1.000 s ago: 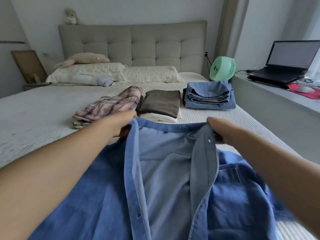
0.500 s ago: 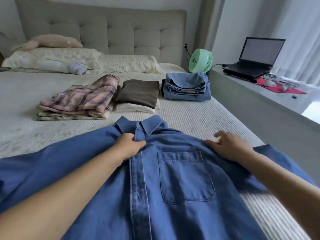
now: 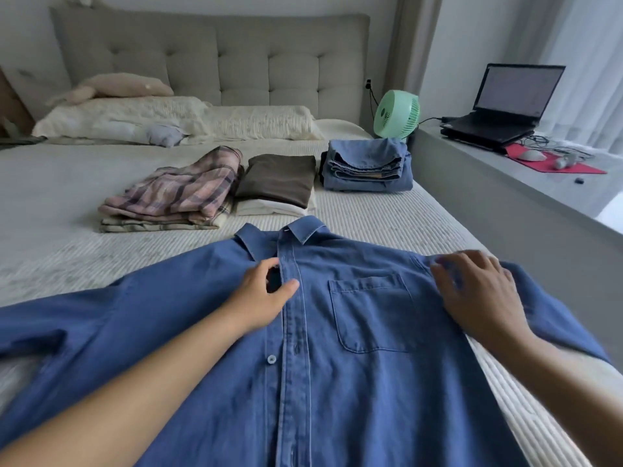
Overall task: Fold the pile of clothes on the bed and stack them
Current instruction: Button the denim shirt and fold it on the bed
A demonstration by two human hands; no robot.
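A blue denim shirt [image 3: 354, 365] lies face up across the near part of the bed [image 3: 387, 217], collar away from me, sleeves spread to both sides. My left hand [image 3: 266, 298] rests beside the button placket below the collar, thumb and forefinger curled in a loose ring at the placket's edge. My right hand [image 3: 478, 291] lies flat on the shirt's shoulder, fingers apart. Behind the shirt sit three folded stacks: a pink plaid pile [image 3: 175, 193], a brown top on a cream one [image 3: 278, 183], and folded blue denim [image 3: 367, 170].
Pillows [image 3: 175, 119] and a padded headboard [image 3: 215, 59] lie at the far end. A green fan [image 3: 397, 114] stands at the bed's right corner. A grey ledge [image 3: 505, 183] to the right carries a laptop [image 3: 505, 106], a red mat and a mouse.
The shirt went from held up open in both hands to lying flat and closed on the bed. My hands have slid slightly outward, the right one to the shoulder.
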